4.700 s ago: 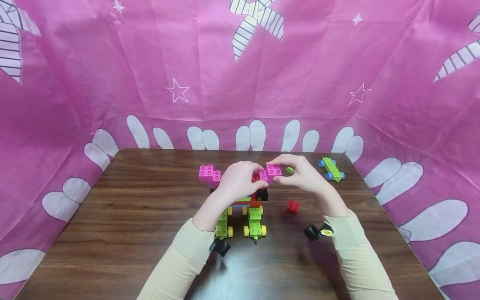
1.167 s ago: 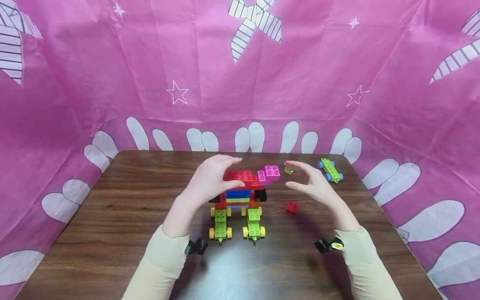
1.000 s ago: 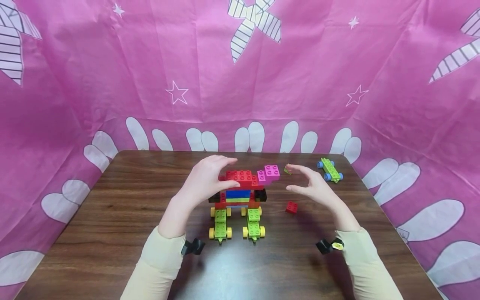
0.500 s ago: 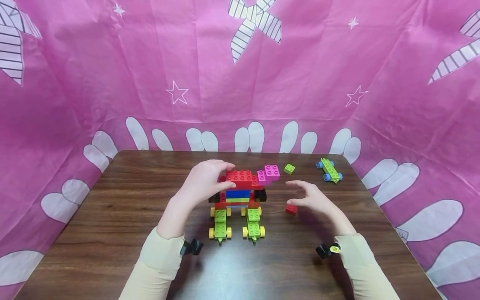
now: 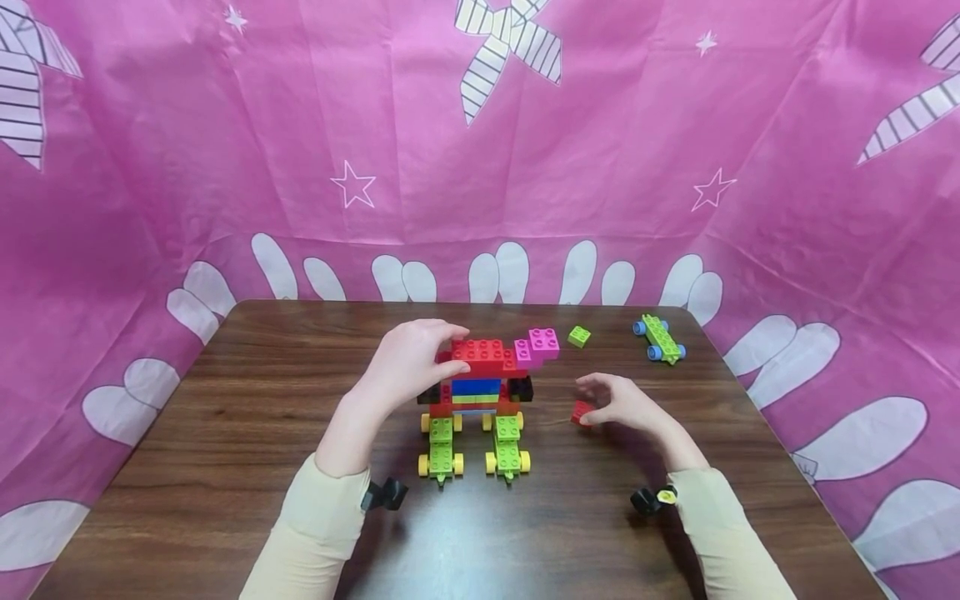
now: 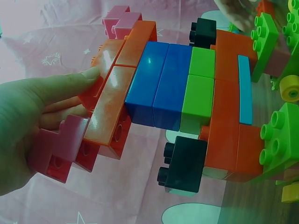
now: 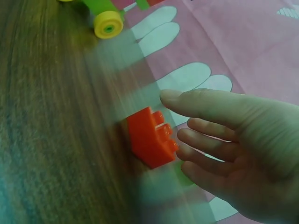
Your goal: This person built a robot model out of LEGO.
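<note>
A toy-brick figure (image 5: 477,387) stands mid-table on two green wheeled bases with yellow wheels, with red, blue and green bricks stacked above. My left hand (image 5: 397,362) holds its red top block, the thumb on the near face and the other fingers behind. Pink bricks (image 5: 543,343) form its right arm; the left pink arm, hidden by my hand in the head view, shows in the left wrist view. My right hand (image 5: 630,404) hovers at a small loose red brick (image 7: 147,140), fingers spread and holding nothing. In the right wrist view the brick's studs face my fingers.
A small lime-green brick (image 5: 579,336) lies behind the red one. Farther right is a green wheeled base (image 5: 660,338) with blue wheels. The wooden table (image 5: 262,400) backs onto a pink curtain (image 5: 420,167).
Both hands have left the right pink arm. My left hand has moved left to the red top block; my right hand has come down and nearer, from the green brick to the red one.
</note>
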Available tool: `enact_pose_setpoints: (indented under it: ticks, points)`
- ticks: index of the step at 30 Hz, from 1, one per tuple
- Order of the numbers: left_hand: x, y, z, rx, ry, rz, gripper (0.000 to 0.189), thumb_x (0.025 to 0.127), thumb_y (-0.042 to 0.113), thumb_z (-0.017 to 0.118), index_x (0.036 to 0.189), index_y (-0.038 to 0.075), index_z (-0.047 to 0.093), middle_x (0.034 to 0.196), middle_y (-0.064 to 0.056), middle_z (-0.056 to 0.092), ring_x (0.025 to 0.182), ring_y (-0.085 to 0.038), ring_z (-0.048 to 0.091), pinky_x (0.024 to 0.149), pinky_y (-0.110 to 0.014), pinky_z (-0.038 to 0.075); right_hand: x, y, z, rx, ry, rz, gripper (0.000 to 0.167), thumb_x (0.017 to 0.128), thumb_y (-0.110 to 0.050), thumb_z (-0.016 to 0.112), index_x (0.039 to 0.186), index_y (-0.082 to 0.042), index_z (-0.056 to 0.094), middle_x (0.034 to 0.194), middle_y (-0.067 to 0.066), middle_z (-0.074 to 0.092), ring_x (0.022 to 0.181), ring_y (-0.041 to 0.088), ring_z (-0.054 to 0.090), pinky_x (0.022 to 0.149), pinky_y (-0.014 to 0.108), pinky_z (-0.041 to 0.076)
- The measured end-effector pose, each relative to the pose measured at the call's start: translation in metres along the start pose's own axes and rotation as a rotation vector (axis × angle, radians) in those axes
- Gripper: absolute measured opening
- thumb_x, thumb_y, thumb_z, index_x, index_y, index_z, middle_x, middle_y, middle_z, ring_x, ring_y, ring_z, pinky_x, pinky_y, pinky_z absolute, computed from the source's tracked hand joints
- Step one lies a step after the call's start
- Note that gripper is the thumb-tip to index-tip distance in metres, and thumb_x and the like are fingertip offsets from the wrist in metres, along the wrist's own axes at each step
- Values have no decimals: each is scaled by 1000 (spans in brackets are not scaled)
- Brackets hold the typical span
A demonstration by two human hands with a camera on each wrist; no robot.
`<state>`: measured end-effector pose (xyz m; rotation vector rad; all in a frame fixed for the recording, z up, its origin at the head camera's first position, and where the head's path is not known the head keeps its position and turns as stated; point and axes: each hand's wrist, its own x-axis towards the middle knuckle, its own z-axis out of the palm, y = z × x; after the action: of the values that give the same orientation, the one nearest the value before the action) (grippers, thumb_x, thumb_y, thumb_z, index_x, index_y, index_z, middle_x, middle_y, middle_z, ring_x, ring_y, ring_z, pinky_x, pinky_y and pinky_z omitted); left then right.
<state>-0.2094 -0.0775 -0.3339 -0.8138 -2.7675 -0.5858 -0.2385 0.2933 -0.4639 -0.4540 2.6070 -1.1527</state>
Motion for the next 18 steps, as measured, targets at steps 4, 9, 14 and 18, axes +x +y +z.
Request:
enact_pose_setpoints:
  ticks: [4,9,14,18]
  points:
    - [0,0,0,-4,-2,-5,47,83,35,78,123,12,68,117,-5,72,107,-21,66,94,-41,54,2,7,1,-45,-11,9,62,75,-19,84,125,4,57,118,19,65,108,31,61,96,48,50]
    - [0,0,0,-11,-1,-10,48,83,36,78,123,12,68,117,-4,71,107,-21,66,94,-41,54,5,10,3,-92,-45,30,60,71,-20,87,120,2,60,108,13,66,98,23,60,86,36,49]
    - [0,0,0,-16,-3,-13,48,83,35,78,123,12,68,117,-5,71,107,-21,66,94,-42,53,7,11,6,-109,-60,29,58,69,-21,87,115,2,60,99,10,65,91,20,59,80,32,49]
    - [0,1,0,-13,-4,-15,48,83,36,78,124,12,68,117,-4,71,107,-21,66,94,-41,53,9,12,8,-119,-53,25,52,69,-19,87,109,0,61,95,8,64,87,19,57,77,32,48]
